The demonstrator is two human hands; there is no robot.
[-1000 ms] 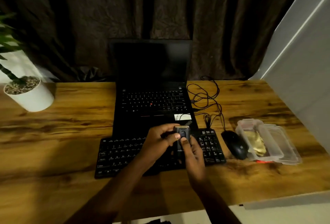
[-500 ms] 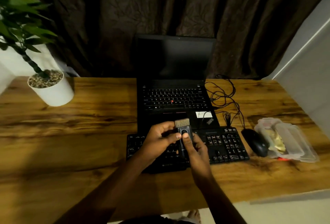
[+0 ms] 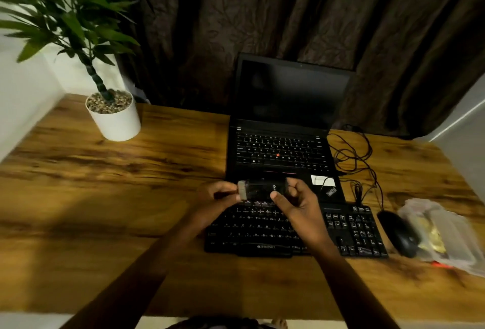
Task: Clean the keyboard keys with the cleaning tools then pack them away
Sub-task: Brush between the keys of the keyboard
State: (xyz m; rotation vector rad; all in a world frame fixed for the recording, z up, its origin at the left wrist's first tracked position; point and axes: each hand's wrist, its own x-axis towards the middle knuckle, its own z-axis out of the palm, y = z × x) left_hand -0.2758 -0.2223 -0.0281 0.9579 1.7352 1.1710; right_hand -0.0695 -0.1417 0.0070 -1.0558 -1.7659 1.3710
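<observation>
- Both hands on the cleaning tool, held horizontal in the air above the top rows of the external keyboard, just in front of the laptop.
- Left hand: fingers closed around the tool's pale bristle end, which points left. Frame is motion-blurred, exact finger contact unclear.
- Right hand: clamped on the tool's dark body, thumb across the near face, fingers wrapped behind.
- Tool not touching the keys; it sits above them between the two hands.
- External keyboard: black, flat on the wooden desk, near edge parallel to the desk's front edge; both forearms cross over it.
- Laptop open, screen dark, directly behind the keyboard, touching or nearly so.
- Black mouse just right of the keyboard's numpad.
- Clear plastic case right of the mouse, lid open, something yellowish inside; contents too blurred to identify.
- Tangle of black cables right of the laptop.
- Potted plant in a white pot at the far-left of the desk, well apart from everything else.
- Dark curtain behind the desk.
</observation>
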